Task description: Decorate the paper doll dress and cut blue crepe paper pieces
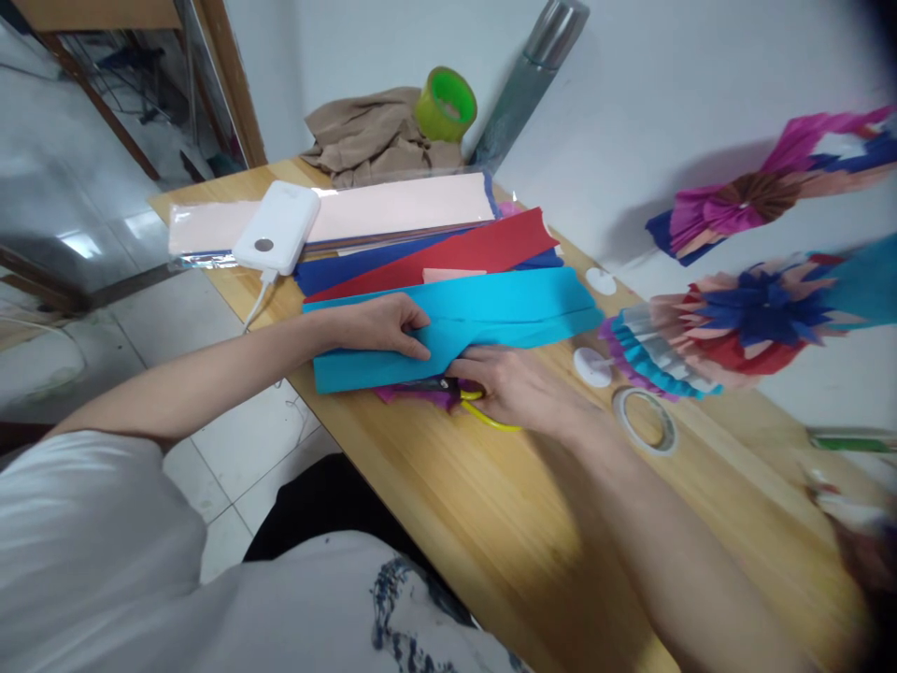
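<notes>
A long strip of bright blue crepe paper with a lengthwise crease lies across the table in front of me. My left hand presses on its middle, thumb and forefinger curled together on the sheet. At the near edge my right hand has its fingers closed at the paper, which is bent up there. Scissors with yellow handles and dark blades lie under that hand, the blades partly beneath the strip. Whether the right hand touches the scissors, I cannot tell. A bit of purple paper shows below the strip.
Behind are red crepe paper, dark blue paper, a pale pink pack, a white power bank with cable, brown cloth, green-cored tape and a leaning flask. Right: a tape roll and paper flowers.
</notes>
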{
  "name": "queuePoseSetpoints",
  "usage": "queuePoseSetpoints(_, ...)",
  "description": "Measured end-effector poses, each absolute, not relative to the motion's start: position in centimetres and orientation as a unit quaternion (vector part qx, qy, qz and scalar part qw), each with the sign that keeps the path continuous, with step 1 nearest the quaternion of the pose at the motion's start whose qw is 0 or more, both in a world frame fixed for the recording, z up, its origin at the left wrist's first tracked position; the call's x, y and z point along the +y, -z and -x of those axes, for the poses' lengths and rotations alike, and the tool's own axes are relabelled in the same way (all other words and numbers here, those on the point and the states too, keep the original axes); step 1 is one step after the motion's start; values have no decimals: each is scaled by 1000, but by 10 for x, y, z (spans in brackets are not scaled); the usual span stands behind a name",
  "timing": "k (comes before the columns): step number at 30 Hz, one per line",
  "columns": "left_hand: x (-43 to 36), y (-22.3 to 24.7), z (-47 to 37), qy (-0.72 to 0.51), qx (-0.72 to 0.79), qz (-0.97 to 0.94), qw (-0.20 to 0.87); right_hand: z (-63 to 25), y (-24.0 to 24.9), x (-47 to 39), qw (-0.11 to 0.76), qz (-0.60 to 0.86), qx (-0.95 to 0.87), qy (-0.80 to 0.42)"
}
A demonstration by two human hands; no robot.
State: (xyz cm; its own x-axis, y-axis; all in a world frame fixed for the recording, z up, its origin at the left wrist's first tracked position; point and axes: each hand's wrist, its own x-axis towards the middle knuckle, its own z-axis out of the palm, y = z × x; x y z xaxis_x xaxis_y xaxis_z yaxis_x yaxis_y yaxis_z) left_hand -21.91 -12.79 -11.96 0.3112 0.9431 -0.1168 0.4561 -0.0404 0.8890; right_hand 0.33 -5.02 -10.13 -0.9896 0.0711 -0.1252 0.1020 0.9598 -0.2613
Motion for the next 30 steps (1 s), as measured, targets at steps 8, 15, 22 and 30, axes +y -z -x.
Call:
queuePoseSetpoints(8,-130,118,218,-274,508,-680,453,5,96,-60,62,-51,987,137)
queuePoseSetpoints(15,-130,122,219,-287,503,-679,451,9,97,-63,68,-64,987,129)
queuePoseSetpoints(22,-129,123,220,-288,507,-679,446,5,107,-59,13,-24,993,112)
queuePoseSetpoints(30,-136,112,219,-260,513,-688,442,5,103,-57,-15,15,998,52)
